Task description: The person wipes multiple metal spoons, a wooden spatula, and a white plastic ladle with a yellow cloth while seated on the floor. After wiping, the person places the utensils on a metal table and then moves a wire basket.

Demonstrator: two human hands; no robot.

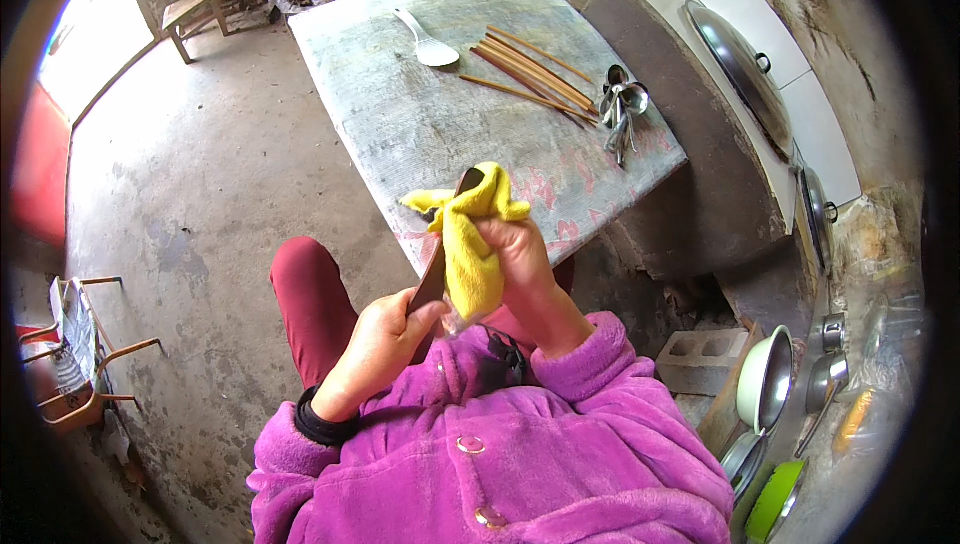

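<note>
My left hand [379,338] grips the lower part of a long dark brown utensil [431,278], which slants upward, away from my lap. Around its upper part is a yellow cloth [474,263], bunched in my right hand [523,255]. The utensil's dark rounded tip shows above a fold, while the cloth hides much of that end. Beyond my hands stands a worn table [397,139]. On it lie a white rice paddle [435,53], several wooden chopsticks [532,71] in a loose bundle, and a cluster of metal spoons [619,105] near the right edge.
A stove with a large lidded wok [739,71] adjoins the table's right side. Lower right are a pale green basin [752,383], a bright green bowl [772,503] and a concrete block [697,360]. A wooden chair [191,4] and a metal-framed chair [86,341] stand at left.
</note>
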